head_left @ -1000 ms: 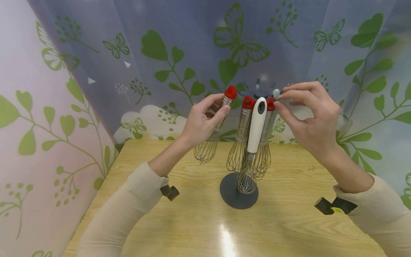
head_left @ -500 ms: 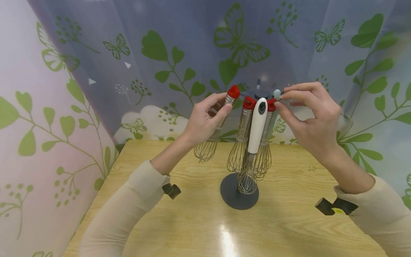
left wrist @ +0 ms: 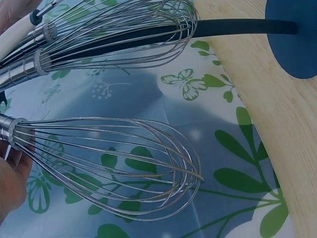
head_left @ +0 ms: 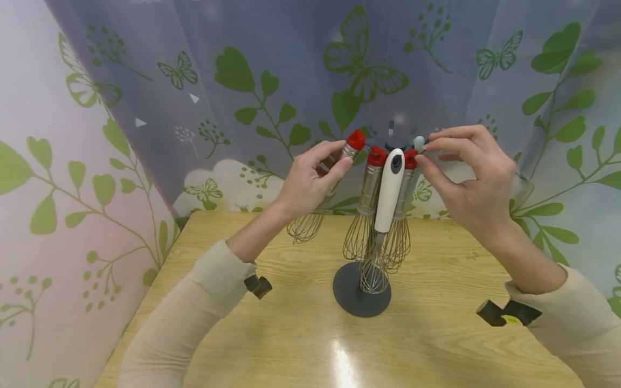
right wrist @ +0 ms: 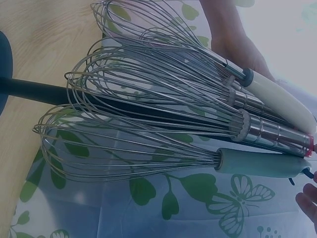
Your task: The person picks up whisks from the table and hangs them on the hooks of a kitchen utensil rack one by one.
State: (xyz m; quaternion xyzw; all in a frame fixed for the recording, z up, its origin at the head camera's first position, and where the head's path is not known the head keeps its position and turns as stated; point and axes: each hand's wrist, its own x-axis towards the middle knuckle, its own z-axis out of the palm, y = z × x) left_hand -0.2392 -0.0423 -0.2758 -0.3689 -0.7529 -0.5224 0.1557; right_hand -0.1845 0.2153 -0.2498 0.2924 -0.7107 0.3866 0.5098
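Note:
My left hand [head_left: 310, 178] grips the steel handle of a whisk [head_left: 356, 140] just below its red cap, beside the stand's left side. That whisk's wire balloon [left wrist: 114, 163] tilts out to the left, above the table. On the right, thumb and fingertips of my right hand [head_left: 470, 172] pinch a dark hook of the whisk stand [head_left: 361, 307], right at the top of a mint-handled whisk [right wrist: 262, 162]. A white-handled whisk [head_left: 390, 194] hangs in front. Two red-capped steel whisks, one at its left [head_left: 370, 186], flank it with their balloons downward.
The stand's round dark base rests on a wooden table [head_left: 271, 323]. Behind it hangs a curtain [head_left: 291, 64] printed with green leaves and butterflies, and a similar printed wall [head_left: 63, 178] rises at the left.
My left hand has shifted slightly right, bringing the whisk's red cap closer to the stand, while its balloon has swung a little left. My right hand stays at the hook.

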